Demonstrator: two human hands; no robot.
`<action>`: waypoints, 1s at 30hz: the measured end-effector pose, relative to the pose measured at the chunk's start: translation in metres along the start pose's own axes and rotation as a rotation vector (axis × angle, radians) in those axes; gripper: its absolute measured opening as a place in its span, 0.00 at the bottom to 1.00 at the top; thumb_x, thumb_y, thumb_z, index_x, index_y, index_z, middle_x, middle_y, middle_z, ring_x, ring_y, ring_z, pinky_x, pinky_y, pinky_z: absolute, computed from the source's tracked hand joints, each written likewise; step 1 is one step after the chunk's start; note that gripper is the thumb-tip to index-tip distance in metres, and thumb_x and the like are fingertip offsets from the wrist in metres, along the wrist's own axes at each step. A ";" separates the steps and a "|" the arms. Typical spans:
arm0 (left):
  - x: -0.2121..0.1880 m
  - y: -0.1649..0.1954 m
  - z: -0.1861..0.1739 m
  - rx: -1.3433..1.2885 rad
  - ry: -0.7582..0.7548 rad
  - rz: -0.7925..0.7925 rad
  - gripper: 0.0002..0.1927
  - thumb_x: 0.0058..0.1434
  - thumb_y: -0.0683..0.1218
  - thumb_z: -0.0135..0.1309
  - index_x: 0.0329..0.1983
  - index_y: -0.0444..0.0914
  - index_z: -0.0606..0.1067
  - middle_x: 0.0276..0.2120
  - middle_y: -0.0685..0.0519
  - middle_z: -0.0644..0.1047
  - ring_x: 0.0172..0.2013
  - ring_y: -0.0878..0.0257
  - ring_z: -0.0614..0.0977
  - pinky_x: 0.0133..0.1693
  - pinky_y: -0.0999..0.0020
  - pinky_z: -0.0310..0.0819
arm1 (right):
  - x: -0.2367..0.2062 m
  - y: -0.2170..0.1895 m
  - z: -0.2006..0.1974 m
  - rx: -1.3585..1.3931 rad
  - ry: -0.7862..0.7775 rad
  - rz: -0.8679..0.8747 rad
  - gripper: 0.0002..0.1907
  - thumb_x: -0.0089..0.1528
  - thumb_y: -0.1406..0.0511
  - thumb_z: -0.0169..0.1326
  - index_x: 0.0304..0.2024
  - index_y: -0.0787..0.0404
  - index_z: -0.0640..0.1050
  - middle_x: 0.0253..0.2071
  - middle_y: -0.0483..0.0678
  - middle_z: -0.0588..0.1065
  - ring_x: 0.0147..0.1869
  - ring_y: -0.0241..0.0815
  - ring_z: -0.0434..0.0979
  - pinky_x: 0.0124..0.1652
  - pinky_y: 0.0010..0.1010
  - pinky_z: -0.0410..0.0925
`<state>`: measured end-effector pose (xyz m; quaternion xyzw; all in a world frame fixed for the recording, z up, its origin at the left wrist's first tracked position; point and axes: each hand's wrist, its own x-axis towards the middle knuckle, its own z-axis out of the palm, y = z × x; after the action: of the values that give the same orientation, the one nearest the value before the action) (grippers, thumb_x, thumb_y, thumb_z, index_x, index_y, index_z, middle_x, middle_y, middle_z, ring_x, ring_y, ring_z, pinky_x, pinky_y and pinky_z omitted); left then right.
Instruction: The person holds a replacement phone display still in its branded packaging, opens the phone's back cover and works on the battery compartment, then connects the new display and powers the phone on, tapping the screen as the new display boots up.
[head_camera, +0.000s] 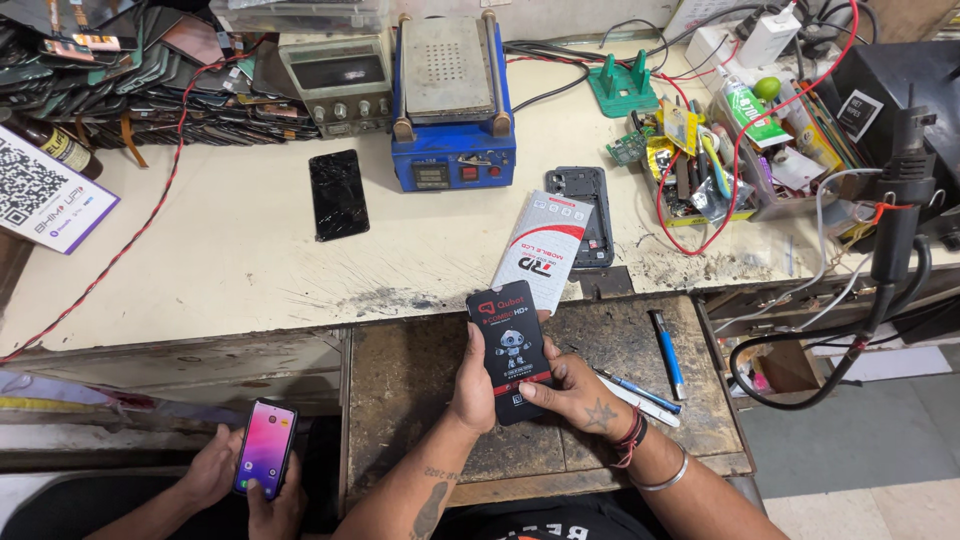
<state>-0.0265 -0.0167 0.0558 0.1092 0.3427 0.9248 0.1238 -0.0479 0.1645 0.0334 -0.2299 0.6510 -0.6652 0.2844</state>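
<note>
Both my hands hold a flat black box (511, 347) with a small robot picture on it, above a worn dark work board (400, 390). My left hand (472, 385) grips its left edge and lower corner. My right hand (572, 392) holds its lower right side, fingers laid across the red strip. A white and red flat packet (545, 248) lies just beyond the box, half on the pale bench. Behind that packet rests a dark phone frame (584, 205).
A blue heating machine (452, 100) stands at the bench's back, a cracked black screen (337, 194) to its left. Stacked phone parts (130, 80) fill the far left. A tool tray (700, 165), wires and a hot-air handle (900, 210) crowd the right. Another person's hands hold a lit phone (264, 447) at lower left.
</note>
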 end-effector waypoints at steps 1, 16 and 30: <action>0.000 0.000 0.000 0.002 0.003 -0.002 0.50 0.69 0.74 0.25 0.71 0.28 0.63 0.46 0.46 0.78 0.48 0.59 0.81 0.53 0.63 0.77 | 0.000 -0.001 0.000 -0.011 -0.001 -0.011 0.18 0.65 0.58 0.59 0.47 0.68 0.83 0.48 0.43 0.78 0.51 0.32 0.74 0.52 0.28 0.70; 0.000 0.000 0.002 0.019 -0.005 0.013 0.50 0.70 0.74 0.25 0.71 0.28 0.63 0.46 0.47 0.78 0.48 0.59 0.81 0.52 0.64 0.77 | 0.001 0.001 -0.001 -0.034 0.002 -0.002 0.18 0.64 0.58 0.59 0.47 0.67 0.83 0.46 0.43 0.80 0.50 0.32 0.76 0.51 0.28 0.71; 0.000 0.001 0.001 0.029 0.008 0.005 0.49 0.70 0.74 0.24 0.71 0.30 0.64 0.45 0.47 0.79 0.47 0.60 0.81 0.51 0.64 0.78 | 0.002 -0.005 0.001 -0.013 -0.002 -0.081 0.18 0.65 0.59 0.60 0.47 0.69 0.83 0.54 0.44 0.74 0.56 0.34 0.72 0.55 0.30 0.68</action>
<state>-0.0266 -0.0161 0.0573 0.1078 0.3563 0.9205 0.1187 -0.0488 0.1627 0.0383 -0.2584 0.6452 -0.6717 0.2564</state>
